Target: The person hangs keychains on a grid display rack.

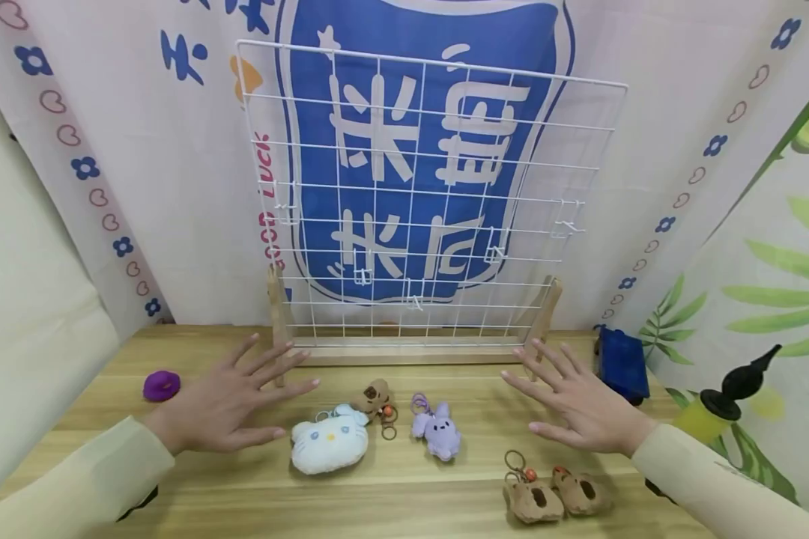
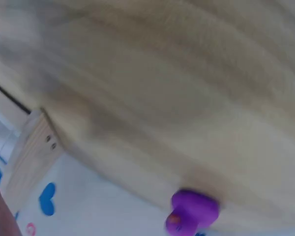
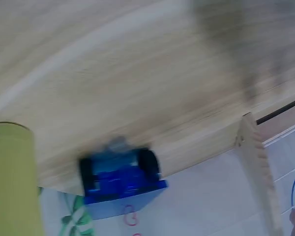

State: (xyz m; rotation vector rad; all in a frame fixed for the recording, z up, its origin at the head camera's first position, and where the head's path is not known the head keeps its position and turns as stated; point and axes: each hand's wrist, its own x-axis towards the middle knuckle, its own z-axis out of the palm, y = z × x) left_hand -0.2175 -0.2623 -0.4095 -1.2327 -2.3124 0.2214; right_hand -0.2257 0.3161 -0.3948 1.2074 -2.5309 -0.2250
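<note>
With fingers spread, my left hand [image 1: 225,400] is over the left side of the wooden table, holding nothing. Just right of it lies a white plush cat-head keychain [image 1: 329,443], with a small brown plush keychain [image 1: 375,397] behind. A purple plush keychain [image 1: 438,433] lies between the two hands. My right hand [image 1: 580,404], also spread and holding nothing, is over the right side. Nearer the front edge, below that hand, lie two brown plush slipper-shaped pieces [image 1: 534,500] with a ring and an orange bead. Only a sliver of each hand enters its wrist view.
A white wire grid rack [image 1: 411,187] on a wooden stand [image 1: 404,352] rises at the back, with several clear hooks [image 1: 414,296] on it. A small purple object [image 1: 162,385] lies at left. At right are a blue item [image 1: 622,365] and a yellow-green bottle [image 3: 12,177].
</note>
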